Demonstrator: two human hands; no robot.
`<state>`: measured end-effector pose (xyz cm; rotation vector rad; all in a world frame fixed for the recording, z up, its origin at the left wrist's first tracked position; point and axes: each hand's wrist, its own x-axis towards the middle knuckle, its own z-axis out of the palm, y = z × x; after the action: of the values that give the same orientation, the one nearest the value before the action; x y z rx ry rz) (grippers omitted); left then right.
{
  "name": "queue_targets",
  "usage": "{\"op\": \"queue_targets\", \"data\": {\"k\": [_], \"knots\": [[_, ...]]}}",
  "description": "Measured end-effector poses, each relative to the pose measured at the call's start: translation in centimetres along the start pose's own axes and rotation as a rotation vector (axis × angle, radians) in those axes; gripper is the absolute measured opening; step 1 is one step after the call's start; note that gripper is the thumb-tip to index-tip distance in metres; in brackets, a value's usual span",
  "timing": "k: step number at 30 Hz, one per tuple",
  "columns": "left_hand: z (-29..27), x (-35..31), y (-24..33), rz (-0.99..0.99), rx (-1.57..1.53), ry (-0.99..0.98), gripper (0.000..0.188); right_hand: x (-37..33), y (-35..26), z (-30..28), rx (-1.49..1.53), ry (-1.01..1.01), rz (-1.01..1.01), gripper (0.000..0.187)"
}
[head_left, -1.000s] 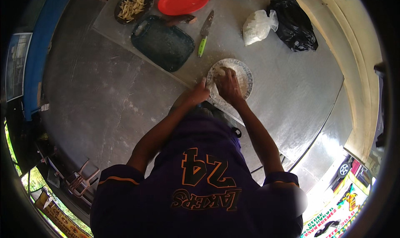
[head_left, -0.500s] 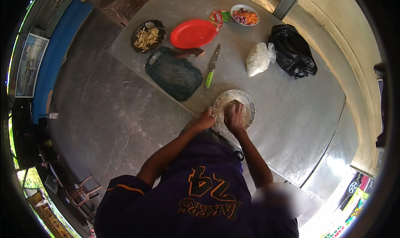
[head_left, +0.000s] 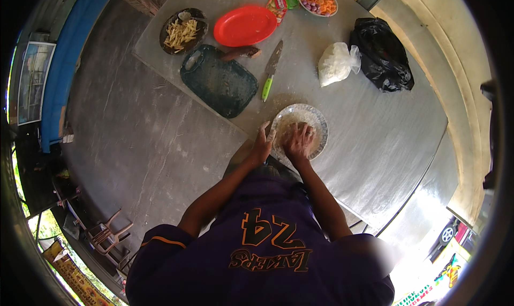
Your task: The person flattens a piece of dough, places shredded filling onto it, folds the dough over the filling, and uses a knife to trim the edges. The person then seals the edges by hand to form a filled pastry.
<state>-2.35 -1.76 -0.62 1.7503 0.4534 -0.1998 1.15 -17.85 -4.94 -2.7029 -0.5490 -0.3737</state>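
- Table [head_left: 375, 129] before me: grey, smooth, spanning centre to right of the frame.
- Centre: patterned plate [head_left: 323, 122] of whitish powder; above it, green-handled knife [head_left: 271, 73], blade pointing up.
- Left of centre: dark green board [head_left: 222, 86].
- Upper left: dark bowl [head_left: 165, 42] of pale sticks.
- Top centre: red oval plate [head_left: 245, 26], packets [head_left: 278, 5], white bowl [head_left: 322, 15] of orange and purple pieces.
- Upper right: powder-filled clear bag [head_left: 334, 66] beside black bag [head_left: 382, 57].
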Motion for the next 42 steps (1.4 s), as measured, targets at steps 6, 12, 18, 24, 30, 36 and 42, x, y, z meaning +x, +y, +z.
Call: {"op": "queue_targets", "data": {"k": [6,12,18,24,30,36,42], "knots": [[2.0,2.2,1.1,0.180,-0.087,0.091,0.062,2.1,-0.3,-0.7,-0.038,-0.174,0.020,0.056],[1.5,5.7,4.3,0.142,0.137,0.062,0.053,6.0,0.0,-5.0,0.074,-0.407,-0.021,0.049],[-1.6,6.5,7.6,0.237,0.115,-0.086,0.040,6.3,3.0,-9.5,0.374,-0.666,0.038,0.083],[-0.9,6.0,9.3,0.101,0.314,-0.487,0.046,5.4,3.1,-8.1,0.488,-0.617,0.134,0.078],[-0.3,5.5,9.3,0.127,0.294,-0.470,0.046,4.3,2.2,-8.8,0.642,-0.559,0.264,0.067],[0.7,6.1,9.2,-0.269,-0.422,-0.495,0.048,6.3,2.2,-12.1,1.397,-0.717,0.662,0.050],[1.7,3.8,13.4,-0.509,-0.894,-0.543,0.059,8.9,-1.7,-14.6,0.871,-0.200,0.362,0.032]]}}
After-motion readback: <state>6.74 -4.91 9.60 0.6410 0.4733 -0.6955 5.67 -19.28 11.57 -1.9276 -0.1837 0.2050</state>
